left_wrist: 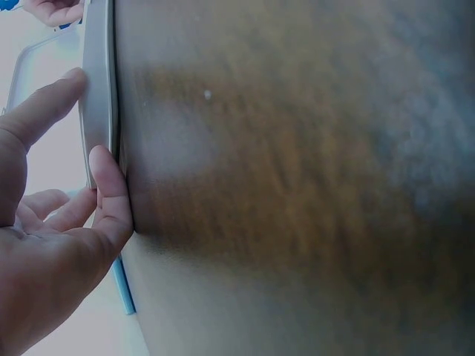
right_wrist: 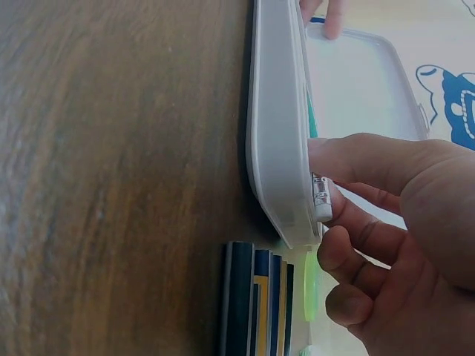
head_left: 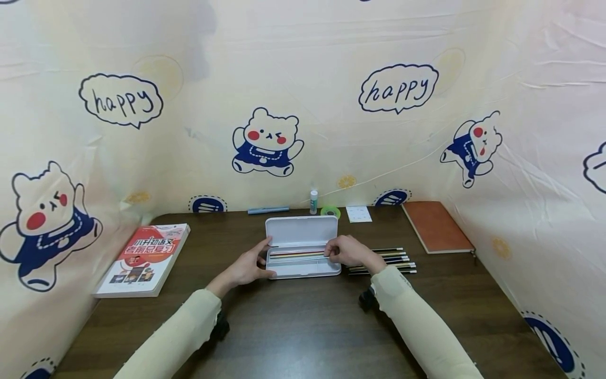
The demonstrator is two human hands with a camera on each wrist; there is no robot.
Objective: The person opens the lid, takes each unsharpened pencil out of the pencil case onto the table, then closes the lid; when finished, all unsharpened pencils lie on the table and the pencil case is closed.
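Observation:
A white pencil case [head_left: 303,275] lies on the table with its lid [head_left: 303,230] raised at the back. Several colored pencils [head_left: 295,255] lie lengthwise in its rear compartment. My left hand [head_left: 247,266] holds the case's left end, thumb by the front corner and fingers toward the back. At the right end, my right hand [head_left: 347,250] pinches a pencil between thumb and index finger. In the right wrist view, that pencil's white eraser and metal band [right_wrist: 321,199] show just below the thumb; the rest of it is hidden by the case wall.
Several dark pencils [head_left: 393,258] lie right of the case, partly under my right forearm. Behind stand a blue pen [head_left: 268,210], glue stick [head_left: 313,202], green tape roll [head_left: 330,211] and white card [head_left: 359,213]. A book [head_left: 147,258] lies left, a brown notebook [head_left: 437,226] right.

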